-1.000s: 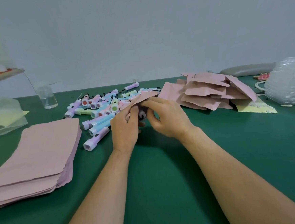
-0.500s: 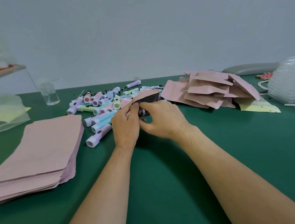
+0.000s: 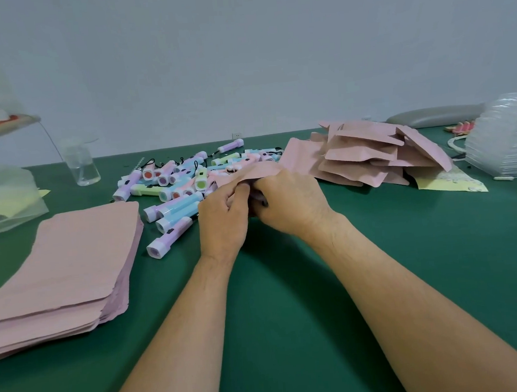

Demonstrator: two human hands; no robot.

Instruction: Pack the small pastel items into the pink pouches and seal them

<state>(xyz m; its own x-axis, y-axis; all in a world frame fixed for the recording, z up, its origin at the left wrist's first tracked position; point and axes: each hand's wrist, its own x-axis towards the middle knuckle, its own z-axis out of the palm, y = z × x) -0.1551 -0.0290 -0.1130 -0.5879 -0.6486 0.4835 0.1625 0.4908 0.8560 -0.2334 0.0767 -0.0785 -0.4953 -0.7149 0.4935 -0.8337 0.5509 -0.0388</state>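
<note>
My left hand and my right hand meet at the table's middle, both gripping the near end of one pink pouch. Its far end sticks out flat beyond my fingers. What is inside the pouch is hidden by my hands. Behind and left of my hands lies a heap of small pastel flashlights in purple, blue, green and pink. A flat stack of empty pink pouches sits at the left. A loose pile of filled pink pouches lies at the right.
The work surface is a green mat. A clear plastic cup stands at the back left, a clear bag at the far left. Stacked clear plastic trays sit at the far right, with a yellow sheet near the filled pile.
My hands have drawn together on the pouch's near end. The small item seen between my fingers earlier is hidden now, and the pouch's mouth looks flatter.
</note>
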